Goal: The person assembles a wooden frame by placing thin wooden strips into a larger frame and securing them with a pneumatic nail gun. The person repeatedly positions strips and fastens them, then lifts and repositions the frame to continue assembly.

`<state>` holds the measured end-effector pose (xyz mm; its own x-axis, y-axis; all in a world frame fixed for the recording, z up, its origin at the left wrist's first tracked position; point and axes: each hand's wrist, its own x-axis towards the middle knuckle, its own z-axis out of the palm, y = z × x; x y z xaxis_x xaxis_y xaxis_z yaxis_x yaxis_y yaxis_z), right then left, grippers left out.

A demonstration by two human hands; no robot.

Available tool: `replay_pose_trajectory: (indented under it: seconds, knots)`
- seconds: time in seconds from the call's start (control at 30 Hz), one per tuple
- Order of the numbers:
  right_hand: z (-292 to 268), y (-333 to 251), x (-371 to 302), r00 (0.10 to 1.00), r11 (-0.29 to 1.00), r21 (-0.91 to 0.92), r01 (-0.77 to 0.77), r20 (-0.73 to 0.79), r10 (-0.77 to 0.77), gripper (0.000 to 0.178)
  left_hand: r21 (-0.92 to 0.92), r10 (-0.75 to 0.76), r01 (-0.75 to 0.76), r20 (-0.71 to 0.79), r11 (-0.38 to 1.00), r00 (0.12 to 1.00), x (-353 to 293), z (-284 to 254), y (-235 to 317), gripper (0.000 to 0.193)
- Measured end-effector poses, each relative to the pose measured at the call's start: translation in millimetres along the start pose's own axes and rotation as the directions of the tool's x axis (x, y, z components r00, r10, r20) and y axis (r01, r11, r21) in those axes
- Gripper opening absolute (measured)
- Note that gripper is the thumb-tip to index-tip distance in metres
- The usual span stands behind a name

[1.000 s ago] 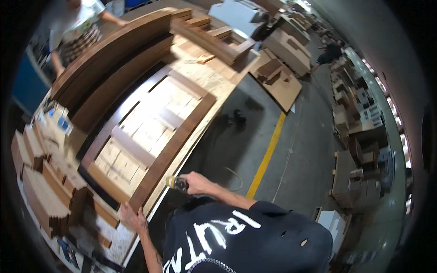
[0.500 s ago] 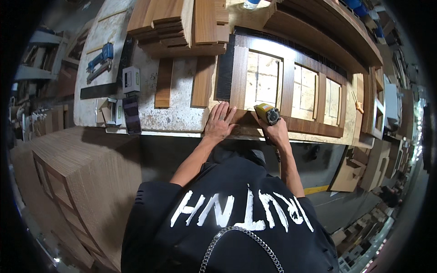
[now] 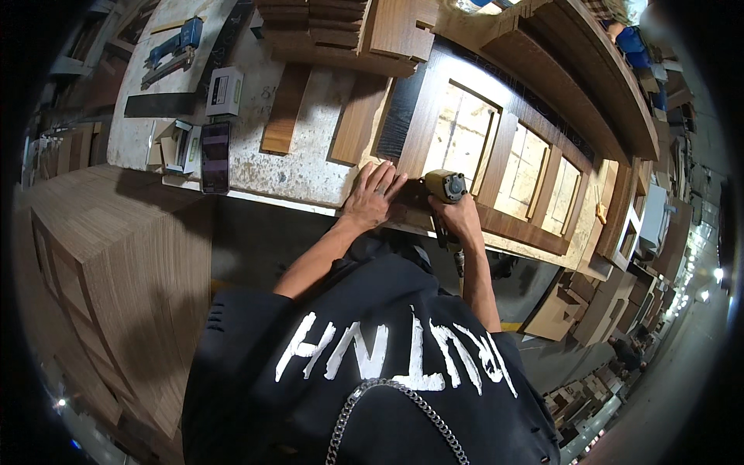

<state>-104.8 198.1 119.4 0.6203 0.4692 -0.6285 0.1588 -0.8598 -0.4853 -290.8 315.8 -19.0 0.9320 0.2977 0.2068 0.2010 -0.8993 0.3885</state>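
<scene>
nail gun [image 3: 447, 186], clasped in the right grip [image 3: 460, 217], points leftward over the near-left end of the wooden frame [image 3: 521, 229], where the left grip [image 3: 370, 200] spreads flat, the frame's long axis slanting down rightward along the stained worktop [image 3: 248, 167] above grey floor [image 3: 666, 403].

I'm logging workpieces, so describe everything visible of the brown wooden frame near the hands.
The wooden frame is brown and wood-grained, with bright glare along its far side. Outer rails and two crossbars enclose three openings, showing a pale surface beneath. It lies flat on the workbench. The left hand rests at its near left corner; the right hand holds a yellow-and-black tool over its near rail, contact unclear.
</scene>
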Motion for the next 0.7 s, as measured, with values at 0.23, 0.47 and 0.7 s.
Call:
replay_pose_trajectory:
  seconds: [0.23,0.47,0.7]
  knots:
    - [-3,11,-12,0.961,0.962,0.056,0.267,-0.090,-0.261,0.044,-0.065,-0.016,0.018,0.041,0.998,0.999,-2,2,-1,0.085]
    - [-15,-28,-18,0.984,0.985,0.024,0.172,0.048,-0.173,0.050,-0.197,-0.067,0.062,-0.018,0.978,0.998,0,-1,1,0.079]
    - [-14,12,-14,0.976,0.976,0.045,0.213,-0.055,-0.211,0.037,0.155,-0.018,0.009,0.055,0.988,0.998,-6,2,0,0.082]
